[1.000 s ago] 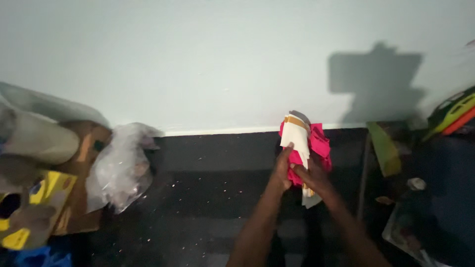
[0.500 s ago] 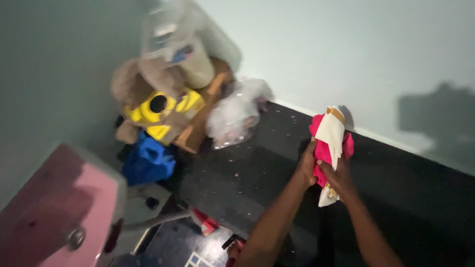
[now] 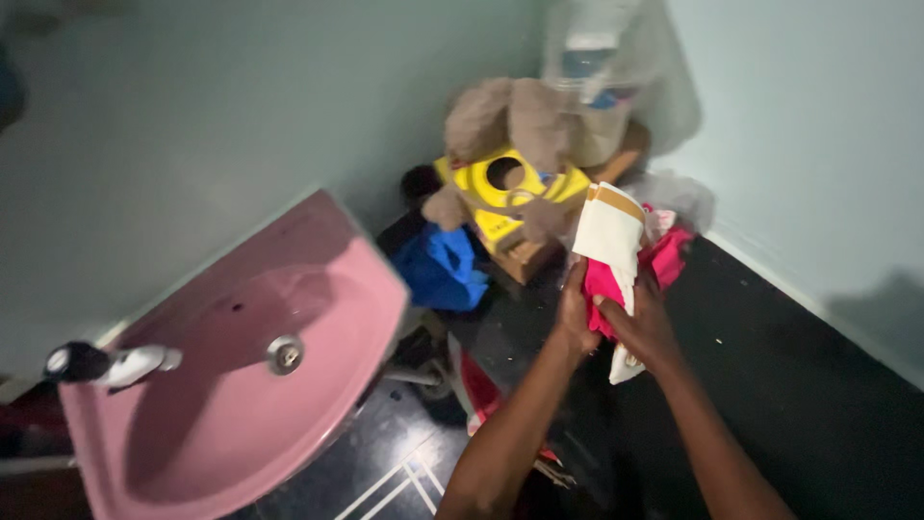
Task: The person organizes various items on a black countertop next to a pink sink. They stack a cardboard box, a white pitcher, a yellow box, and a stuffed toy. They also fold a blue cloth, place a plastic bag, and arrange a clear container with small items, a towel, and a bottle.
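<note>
Both my hands hold a bundle of cloth out in front of me. My left hand (image 3: 575, 316) grips its left side. My right hand (image 3: 643, 327) grips its lower right. The bundle is a cream white cloth (image 3: 608, 236) with a brown top edge, wrapped together with a bright pink cloth (image 3: 667, 258). A white end hangs below my right hand. The bundle is held in the air above the dark floor, to the right of a pink washbasin (image 3: 318, 250).
The pink basin has a metal drain (image 3: 284, 354) and a white tap (image 3: 115, 365) at left. In the corner are a brown plush toy (image 3: 505, 120), a yellow box (image 3: 510, 193), a blue bag (image 3: 440, 270) and a clear plastic container (image 3: 597, 67). Dark floor (image 3: 818, 385) spreads to the right.
The view has swung left and down: the pink basin now fills the lower left and the corner clutter sits centre. My hands keep their hold on the cloth bundle.
</note>
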